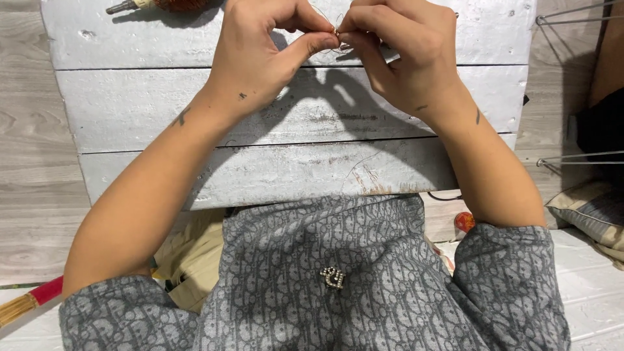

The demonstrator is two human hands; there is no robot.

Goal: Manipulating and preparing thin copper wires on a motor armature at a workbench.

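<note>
My left hand (263,49) and my right hand (403,55) meet above a white painted plank board (195,110). Their fingertips pinch one tiny gold-coloured bead or ring (337,30) between them. A thin wire (331,47) loops below the fingers, too fine to follow far. Both hands' fingers are closed tight around the small piece, and most of it is hidden by the thumbs. Both forearms reach forward from grey patterned sleeves.
A tool with a metal tip and brown handle (153,5) lies at the board's far edge. Thin metal rods (575,159) stick out at the right beside a cushion (591,211). A broom-like stick (29,300) lies at lower left. A small red object (464,221) sits near my right elbow.
</note>
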